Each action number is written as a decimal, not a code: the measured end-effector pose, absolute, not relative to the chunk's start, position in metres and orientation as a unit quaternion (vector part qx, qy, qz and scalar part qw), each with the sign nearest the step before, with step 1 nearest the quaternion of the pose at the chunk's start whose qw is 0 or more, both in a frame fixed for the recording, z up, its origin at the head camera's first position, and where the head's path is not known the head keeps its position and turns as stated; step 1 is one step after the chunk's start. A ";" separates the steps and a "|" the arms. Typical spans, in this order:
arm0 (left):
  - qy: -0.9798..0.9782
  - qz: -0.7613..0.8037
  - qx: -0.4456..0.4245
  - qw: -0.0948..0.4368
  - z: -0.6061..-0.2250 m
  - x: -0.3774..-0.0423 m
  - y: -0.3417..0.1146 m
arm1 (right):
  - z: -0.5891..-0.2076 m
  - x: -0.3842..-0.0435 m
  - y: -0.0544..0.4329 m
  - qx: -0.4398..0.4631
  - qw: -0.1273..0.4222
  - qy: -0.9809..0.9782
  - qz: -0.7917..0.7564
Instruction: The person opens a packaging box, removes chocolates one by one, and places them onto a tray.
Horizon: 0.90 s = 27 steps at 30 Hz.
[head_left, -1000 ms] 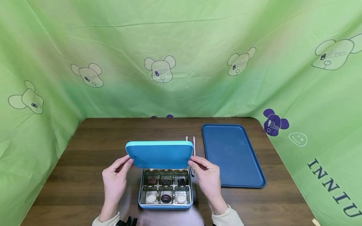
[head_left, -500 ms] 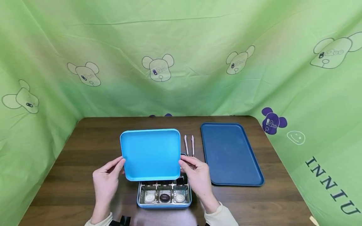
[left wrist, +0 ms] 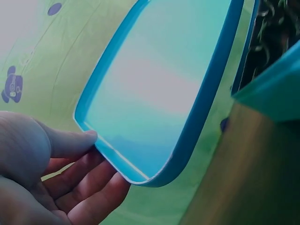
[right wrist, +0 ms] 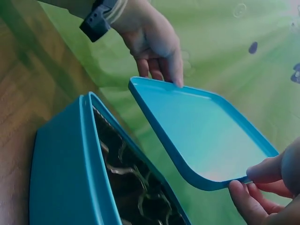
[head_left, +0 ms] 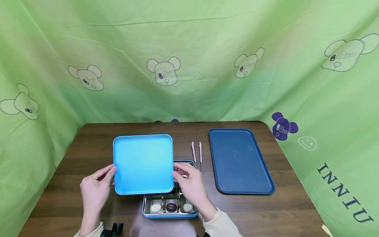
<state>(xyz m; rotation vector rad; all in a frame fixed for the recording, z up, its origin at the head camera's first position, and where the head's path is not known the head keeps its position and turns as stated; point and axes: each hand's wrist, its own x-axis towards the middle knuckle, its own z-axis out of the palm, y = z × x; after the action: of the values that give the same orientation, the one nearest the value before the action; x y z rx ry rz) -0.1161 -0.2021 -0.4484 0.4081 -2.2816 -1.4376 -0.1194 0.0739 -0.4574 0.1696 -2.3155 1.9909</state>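
Left hand [head_left: 95, 187] and right hand [head_left: 190, 186] each pinch an opposite edge of one blue lid [head_left: 143, 164], presumably for balance, holding it clear of one box [head_left: 170, 216]; visible in the front row: three round pieces [head_left: 171, 207]; rightward on the surface [head_left: 97, 144]: apparently one pair of tongs [head_left: 200, 153], one tray [head_left: 241, 161]

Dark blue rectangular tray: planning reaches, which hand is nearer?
Right. The right hand is left of the tray; the left hand is farther left, beyond the light-blue rectangular lid.
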 end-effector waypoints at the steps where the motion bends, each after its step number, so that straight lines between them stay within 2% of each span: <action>1: -0.824 -0.505 0.149 0.207 -0.447 -0.116 -0.205 | -0.457 -0.120 0.071 0.060 0.037 -0.760 0.646; 8: -0.864 -0.413 0.165 0.235 -0.442 -0.118 -0.223 | -0.455 -0.120 0.052 0.098 0.005 -0.787 0.609; 16: -0.886 -0.357 0.199 0.219 -0.444 -0.119 -0.244 | -0.452 -0.119 0.027 0.099 -0.061 -0.769 0.629; 20: -0.892 -0.345 0.217 0.193 -0.446 -0.118 -0.255 | -0.452 -0.118 0.016 0.105 -0.086 -0.766 0.628; 27: -0.903 -0.333 0.251 0.104 -0.449 -0.117 -0.272 | -0.453 -0.112 0.003 0.116 -0.125 -0.753 0.635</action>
<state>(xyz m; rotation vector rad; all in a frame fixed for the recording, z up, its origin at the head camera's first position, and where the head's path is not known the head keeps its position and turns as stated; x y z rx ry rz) -0.1167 -0.2720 -0.4491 0.7403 -2.6627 -0.9810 -0.1123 0.0029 -0.4529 0.3975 -2.5755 2.1718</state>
